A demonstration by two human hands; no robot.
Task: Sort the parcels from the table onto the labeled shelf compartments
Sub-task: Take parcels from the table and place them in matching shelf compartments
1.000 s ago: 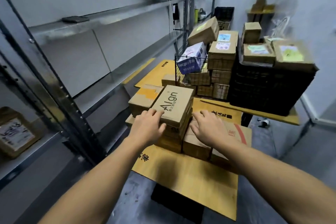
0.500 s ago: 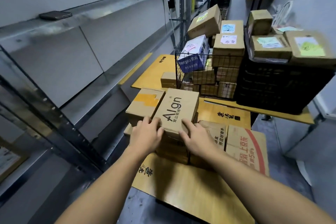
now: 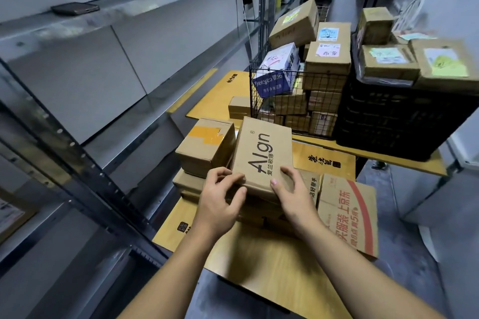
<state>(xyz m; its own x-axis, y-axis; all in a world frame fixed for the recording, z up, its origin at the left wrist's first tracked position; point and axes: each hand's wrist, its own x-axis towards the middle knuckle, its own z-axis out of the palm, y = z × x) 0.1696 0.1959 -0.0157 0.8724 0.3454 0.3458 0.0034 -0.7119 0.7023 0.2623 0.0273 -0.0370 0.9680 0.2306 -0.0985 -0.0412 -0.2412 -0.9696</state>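
A brown cardboard parcel printed "Algn" (image 3: 261, 147) lies on top of a stack of parcels on the yellow-topped table (image 3: 272, 261). My left hand (image 3: 220, 202) grips its near left corner, fingers curled on the top edge. My right hand (image 3: 291, 197) grips its near right edge, thumb on the front face. Beside it on the left sits a parcel with orange tape (image 3: 207, 146). To the right lies a flat box with red print (image 3: 347, 215). Grey metal shelves (image 3: 108, 122) run along the left.
A wire basket (image 3: 285, 101) full of parcels and a black plastic crate (image 3: 396, 122) topped with labelled boxes stand at the table's far end. A dark phone (image 3: 75, 8) lies on the upper shelf. A parcel (image 3: 10, 215) sits on the low left shelf. Grey floor lies to the right.
My right hand has moved left from the lower boxes onto the "Algn" parcel. Both hands now hold its near end. The view has tilted down and closer.
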